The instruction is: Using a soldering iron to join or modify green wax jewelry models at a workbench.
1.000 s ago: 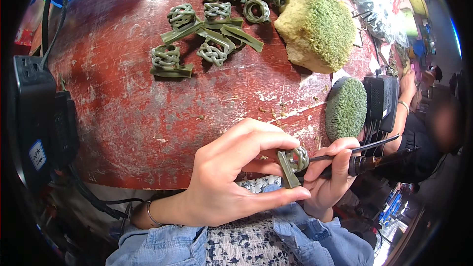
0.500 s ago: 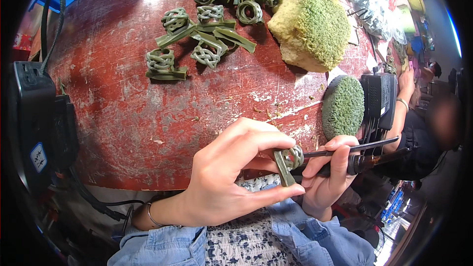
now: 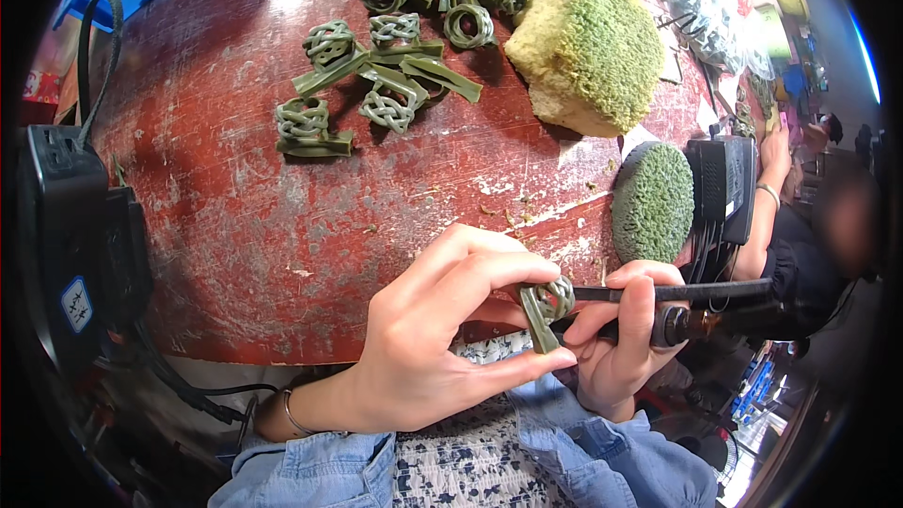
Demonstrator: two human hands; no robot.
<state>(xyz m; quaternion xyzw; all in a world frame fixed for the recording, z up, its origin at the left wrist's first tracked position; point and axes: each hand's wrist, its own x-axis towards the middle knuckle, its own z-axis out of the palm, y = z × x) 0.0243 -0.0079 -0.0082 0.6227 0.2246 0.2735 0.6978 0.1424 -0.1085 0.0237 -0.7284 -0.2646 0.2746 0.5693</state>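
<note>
My left hand [image 3: 423, 329] pinches a green openwork ring piece [image 3: 546, 306] between thumb and fingers. The piece looks like carving wax, with a braided band and a flat bar hanging from it. In my right hand [image 3: 632, 329] are a thin, flat black file-like tool [image 3: 724, 292] and a thicker dark-handled tool [image 3: 670, 325] below it. The flat tool's near end meets the braided band. Whether the thicker tool's tip touches the piece is hidden by my fingers. Similar green ring pieces [image 3: 389, 109] lie farther off on the worn red table [image 3: 235, 254].
Right of centre lie a yellow-green sponge-like block [image 3: 602, 47] and a dark green oval pad [image 3: 653, 202]. Beside the pad is a black box-shaped device [image 3: 722, 179]. Black power blocks [image 3: 80, 226] with cables stand at left. Another person's arm [image 3: 767, 198] shows at right.
The flat tool in my right hand has turned, so its broad face now shows, and its far end has dropped slightly. My left hand keeps the ring piece in nearly the same spot.
</note>
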